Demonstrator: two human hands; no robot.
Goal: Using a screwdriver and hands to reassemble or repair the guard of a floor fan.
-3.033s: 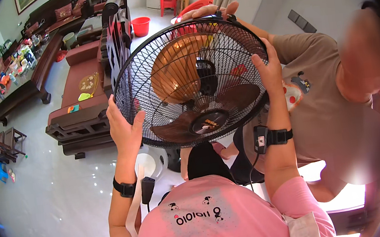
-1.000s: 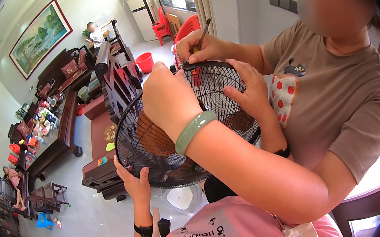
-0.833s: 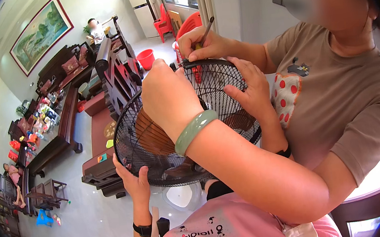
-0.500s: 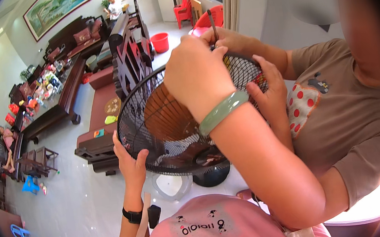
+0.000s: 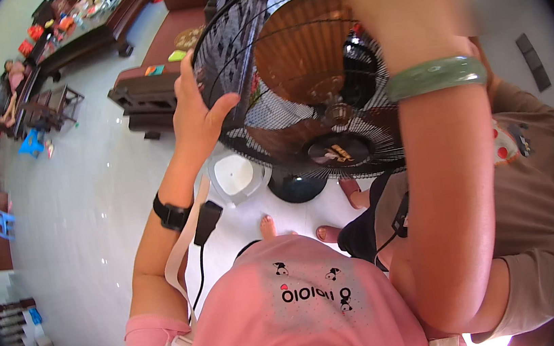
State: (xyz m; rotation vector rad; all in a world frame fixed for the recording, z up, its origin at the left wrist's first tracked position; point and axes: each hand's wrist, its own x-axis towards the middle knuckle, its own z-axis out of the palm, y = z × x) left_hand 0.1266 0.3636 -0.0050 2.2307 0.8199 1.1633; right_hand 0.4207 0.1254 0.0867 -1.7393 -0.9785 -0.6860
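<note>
A black standing fan with a wire grille (image 5: 231,14) and brown blades (image 5: 304,47) fills the upper middle; its round base (image 5: 297,185) rests on the floor. My left hand (image 5: 195,117), a black watch on its wrist, holds the grille's left rim, thumb across the front and fingers along the outside. My right hand (image 5: 405,8) is raised at the upper right of the grille, smeared by motion. Its fingers are hidden, so I cannot make out what they hold. A green bangle (image 5: 437,77) circles that wrist.
A co-worker in a brown T-shirt (image 5: 536,171) stands close on my right, hands mostly hidden behind my arm. A white tub (image 5: 236,176) sits beside the fan base. Wooden sofa (image 5: 151,85) and long table (image 5: 94,40) stand beyond; a black plug with cord (image 5: 209,222) hangs near my left arm.
My view has tipped downward, so the fan appears higher. My right hand has moved right along the grille. The co-worker's hands and the thin dark tool near them no longer show.
</note>
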